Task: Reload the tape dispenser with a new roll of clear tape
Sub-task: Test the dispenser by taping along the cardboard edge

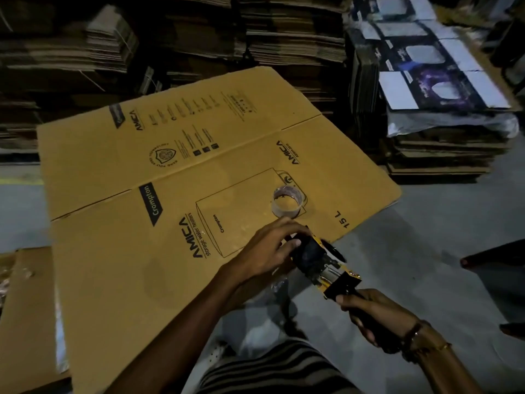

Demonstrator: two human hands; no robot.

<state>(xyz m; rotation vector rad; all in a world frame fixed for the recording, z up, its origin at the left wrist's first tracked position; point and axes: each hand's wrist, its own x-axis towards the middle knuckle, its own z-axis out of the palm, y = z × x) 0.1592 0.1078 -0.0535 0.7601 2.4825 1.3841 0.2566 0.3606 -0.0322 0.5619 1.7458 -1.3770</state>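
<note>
Hands held the tape dispenser (321, 263), right hand (377, 314) gripping its handle, left hand (270, 251) pinching its wheel end, nearer the clear tape roll (288, 202) by the flat cardboard box's (119, 274) right edge.

Dim light falls on a grey concrete floor (426, 223). Tall stacks of flattened brown cartons (284, 38) line the back, with a pile of printed cartons (437, 81) at right.
</note>
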